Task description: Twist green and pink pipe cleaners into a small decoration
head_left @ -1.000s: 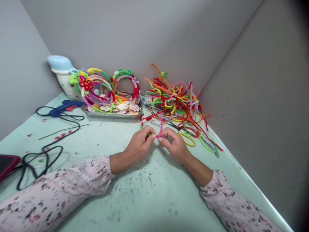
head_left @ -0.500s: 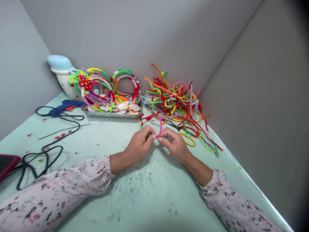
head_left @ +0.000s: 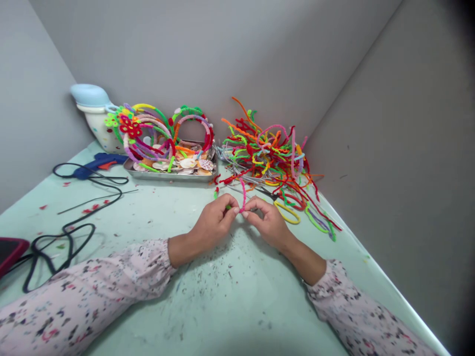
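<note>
Over the middle of the table, a pink pipe cleaner [head_left: 243, 190] stands up between my two hands. My left hand [head_left: 215, 217] pinches its lower end between thumb and forefinger. A bit of green fuzzy stem [head_left: 228, 207] shows inside the left fingers; whether it joins the pink one I cannot tell. My right hand [head_left: 267, 221] is closed too, thumb and forefinger meeting on the pink stem close to the left fingertips. Just beyond the hands lie scissors [head_left: 286, 210] with red and yellow handles, partly under the pile of pipe cleaners.
A heap of coloured pipe cleaners [head_left: 267, 148] lies at the back right. Left of it, a metal tray [head_left: 170, 176] holds seashells and fuzzy-wrapped hoops. A blue glue gun [head_left: 97, 164], its black cord [head_left: 70, 228], a white bottle [head_left: 100, 126] and a red-edged device [head_left: 15, 252] are at left.
The upper end of the pink pipe cleaner has tilted slightly to the left. Both hands keep nearly the same place and grip.
</note>
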